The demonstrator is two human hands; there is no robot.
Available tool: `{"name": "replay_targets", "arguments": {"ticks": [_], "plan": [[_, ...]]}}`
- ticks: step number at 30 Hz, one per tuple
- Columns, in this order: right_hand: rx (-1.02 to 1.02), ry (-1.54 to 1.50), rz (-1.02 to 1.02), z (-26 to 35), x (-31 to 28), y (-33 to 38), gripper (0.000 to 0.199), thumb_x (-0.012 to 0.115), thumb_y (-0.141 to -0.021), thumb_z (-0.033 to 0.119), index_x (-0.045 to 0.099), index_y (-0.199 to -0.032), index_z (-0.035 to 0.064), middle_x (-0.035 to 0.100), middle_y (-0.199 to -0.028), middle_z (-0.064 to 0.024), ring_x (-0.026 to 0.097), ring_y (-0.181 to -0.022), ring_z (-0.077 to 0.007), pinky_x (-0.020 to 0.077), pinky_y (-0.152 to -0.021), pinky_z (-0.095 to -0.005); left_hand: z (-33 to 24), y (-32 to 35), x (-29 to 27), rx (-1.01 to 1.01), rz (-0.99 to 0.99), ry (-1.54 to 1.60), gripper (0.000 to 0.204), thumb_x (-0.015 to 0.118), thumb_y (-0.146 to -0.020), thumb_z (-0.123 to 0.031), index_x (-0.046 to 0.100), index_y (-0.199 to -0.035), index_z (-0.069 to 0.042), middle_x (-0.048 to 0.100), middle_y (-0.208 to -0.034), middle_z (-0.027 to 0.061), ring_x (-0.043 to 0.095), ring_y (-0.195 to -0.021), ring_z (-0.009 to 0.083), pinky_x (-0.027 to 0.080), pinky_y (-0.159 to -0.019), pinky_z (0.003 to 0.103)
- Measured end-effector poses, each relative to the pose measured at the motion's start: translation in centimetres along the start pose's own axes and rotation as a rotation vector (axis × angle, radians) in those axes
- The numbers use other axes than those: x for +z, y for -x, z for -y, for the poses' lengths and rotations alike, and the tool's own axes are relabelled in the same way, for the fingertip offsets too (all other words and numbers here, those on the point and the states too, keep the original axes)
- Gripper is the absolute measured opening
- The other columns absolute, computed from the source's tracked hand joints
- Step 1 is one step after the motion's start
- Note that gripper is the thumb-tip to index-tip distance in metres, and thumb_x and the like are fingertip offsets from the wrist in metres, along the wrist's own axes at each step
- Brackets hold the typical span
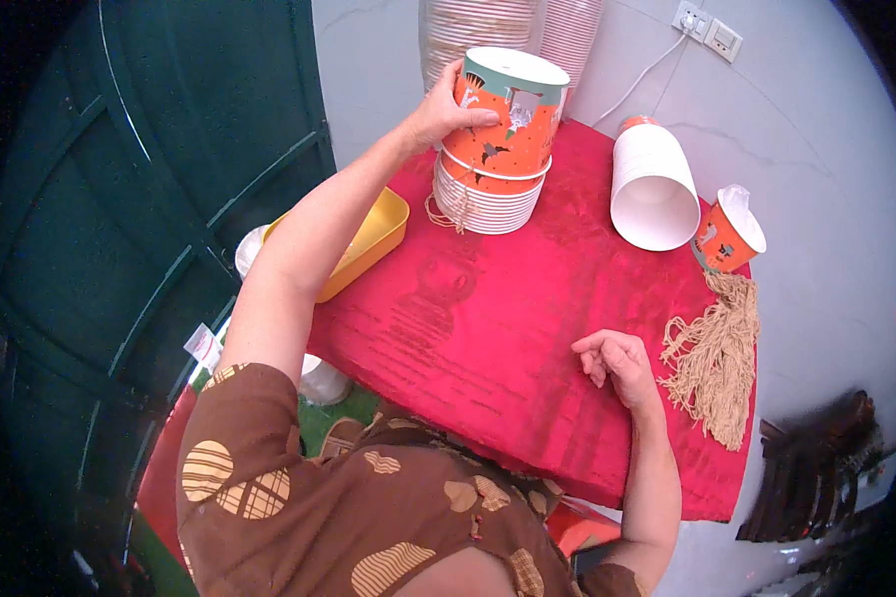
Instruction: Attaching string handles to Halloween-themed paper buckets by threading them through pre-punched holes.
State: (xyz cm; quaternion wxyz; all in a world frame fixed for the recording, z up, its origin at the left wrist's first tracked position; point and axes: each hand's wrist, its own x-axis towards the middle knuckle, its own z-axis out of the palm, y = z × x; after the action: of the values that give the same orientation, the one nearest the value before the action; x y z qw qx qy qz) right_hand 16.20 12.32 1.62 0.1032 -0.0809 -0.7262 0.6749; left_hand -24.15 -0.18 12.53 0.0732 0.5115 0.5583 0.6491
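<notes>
At the far side of the table, my left hand (438,111) grips the upper left of an orange and green paper bucket (523,119), thumb across its printed front. This bucket sits on top of a stack of nested paper buckets (498,207) with white rims. A few loose strands of beige twine (451,213) hang at the stack's left side. Over the red tabletop on the right, my right hand (617,364) holds nothing visible, its fingers loosely bent and apart. A bundle of beige twine (717,363) lies to the right of that hand.
A red cloth covers the table (448,318). At the back right lies a stack of white buckets (657,189) on its side, beside a small orange cup (727,239) with clear plastic in it. A yellow tray (373,239) sits at the left edge. Tall wrapped stacks (483,25) stand behind.
</notes>
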Motion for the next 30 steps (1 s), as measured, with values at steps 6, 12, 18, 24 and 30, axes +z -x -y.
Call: {"name": "replay_targets", "arguments": {"ticks": [6, 12, 18, 24, 30], "plan": [[0.001, -0.007, 0.003, 0.31, 0.12, -0.04, 0.044, 0.052, -0.093, 0.038, 0.068, -0.098, -0.0032, 0.059, -0.072, -0.0028, 0.048, -0.056, -0.0076, 0.0386, -0.052, -0.0226, 0.92, -0.22, -0.44, 0.014, 0.019, 0.0, 0.113, 0.09, -0.062, -0.028, 0.017, -0.143, 0.003, 0.044, -0.135, 0.0184, 0.046, -0.125, 0.0245, 0.037, -0.108, 0.036], [-0.011, -0.014, 0.014, 0.47, 0.04, -0.08, 0.043, 0.052, -0.094, 0.037, 0.067, -0.099, -0.0031, 0.06, -0.073, -0.0025, 0.048, -0.056, -0.0073, 0.0387, -0.052, -0.0224, 1.08, -0.35, -0.51, -0.021, 0.023, 0.001, 0.116, 0.09, -0.061, -0.03, 0.016, -0.144, 0.004, 0.043, -0.136, 0.0186, 0.045, -0.126, 0.0251, 0.036, -0.109, 0.037], [0.007, -0.005, 0.008, 0.5, 0.06, -0.14, 0.045, 0.053, -0.094, 0.039, 0.067, -0.099, -0.003, 0.06, -0.073, -0.0019, 0.048, -0.056, -0.0073, 0.039, -0.052, -0.0224, 0.51, -0.25, -0.45, -0.037, 0.043, 0.007, 0.116, 0.089, -0.062, -0.03, 0.014, -0.144, 0.004, 0.041, -0.136, 0.0199, 0.044, -0.127, 0.0259, 0.035, -0.11, 0.037], [0.0, -0.004, -0.005, 0.41, 0.09, -0.13, 0.053, 0.058, -0.09, 0.048, 0.066, -0.1, -0.0044, 0.061, -0.072, -0.0039, 0.048, -0.054, -0.0065, 0.0384, -0.049, -0.0208, 0.59, -0.08, -0.43, -0.032, 0.046, 0.006, 0.116, 0.089, -0.062, -0.03, 0.014, -0.144, 0.003, 0.041, -0.136, 0.0201, 0.044, -0.127, 0.0261, 0.035, -0.11, 0.038], [0.006, -0.02, -0.005, 0.42, 0.15, -0.14, 0.051, 0.057, -0.091, 0.045, 0.066, -0.1, -0.0042, 0.06, -0.072, -0.0031, 0.047, -0.054, -0.0064, 0.0384, -0.049, -0.0205, 0.71, -0.05, -0.46, -0.009, 0.05, -0.018, 0.115, 0.089, -0.062, -0.03, 0.015, -0.144, 0.003, 0.042, -0.136, 0.0193, 0.044, -0.127, 0.0255, 0.036, -0.109, 0.037]]}}
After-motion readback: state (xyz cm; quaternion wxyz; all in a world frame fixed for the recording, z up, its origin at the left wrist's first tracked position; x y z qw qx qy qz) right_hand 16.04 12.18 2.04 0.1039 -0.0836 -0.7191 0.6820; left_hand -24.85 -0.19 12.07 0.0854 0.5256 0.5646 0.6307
